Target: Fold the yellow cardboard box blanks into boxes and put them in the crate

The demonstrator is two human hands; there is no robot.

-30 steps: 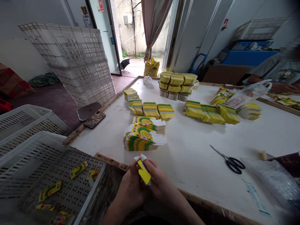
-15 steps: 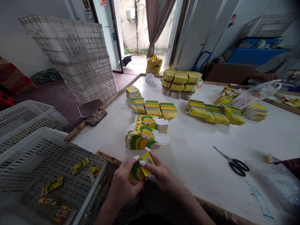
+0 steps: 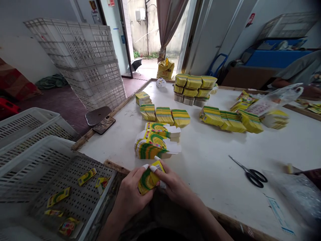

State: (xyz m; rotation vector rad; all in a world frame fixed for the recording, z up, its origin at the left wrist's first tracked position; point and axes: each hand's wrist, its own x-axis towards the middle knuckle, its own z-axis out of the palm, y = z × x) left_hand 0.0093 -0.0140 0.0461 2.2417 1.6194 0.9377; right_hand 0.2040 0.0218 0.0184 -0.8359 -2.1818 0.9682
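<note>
A small yellow and green cardboard box (image 3: 146, 181) is held between both hands at the near table edge. My left hand (image 3: 131, 189) is closed round its left side. My right hand (image 3: 173, 184) grips the right end, its thumb near the barcode. White coverings sit on several fingertips. Just beyond the hands lies a fanned pile of flat yellow-green cartons (image 3: 152, 144), white flaps pointing right. At lower left, a white plastic crate (image 3: 94, 214) contains several small yellow boxes (image 3: 58, 197).
Bundled carton stacks (image 3: 164, 115) stand mid-table, with a taller stack (image 3: 194, 86) behind. Black-handled scissors (image 3: 254, 176) and clear plastic wrap (image 3: 296, 197) lie at right. A phone (image 3: 104, 125) rests on the left edge. Tall stacked crates (image 3: 87, 60) stand left; another person's arm (image 3: 293, 82) shows far right.
The box has tilted slightly in my hands, so more of its printed yellow-green face shows. Both hands keep hold of it. The other person's arm at far right has shifted.
</note>
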